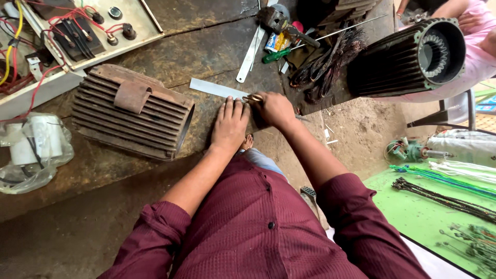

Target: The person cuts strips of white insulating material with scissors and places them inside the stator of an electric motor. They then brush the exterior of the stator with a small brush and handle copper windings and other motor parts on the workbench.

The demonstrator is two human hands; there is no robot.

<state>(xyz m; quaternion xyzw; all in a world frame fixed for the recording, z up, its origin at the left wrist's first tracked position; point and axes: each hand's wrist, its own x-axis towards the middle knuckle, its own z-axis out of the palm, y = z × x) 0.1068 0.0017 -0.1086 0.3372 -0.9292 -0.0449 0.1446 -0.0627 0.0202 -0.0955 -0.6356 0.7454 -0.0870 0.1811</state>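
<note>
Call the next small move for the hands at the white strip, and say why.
Probably close the scissors to cut the strip. The left hand lies flat, pinning the strip's near end to the bench, while the right hand holds the scissors right at that end. Whether the blades already straddle the strip is hidden by the hands.

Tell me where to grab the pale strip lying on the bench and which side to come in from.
Grip the pale strip at its free far-left end, coming from the left. It lies flat on the dark bench; the left hand presses its near end and the right hand works scissors there. The rusty finned motor housing sits close beside, so pinch from above.
</note>
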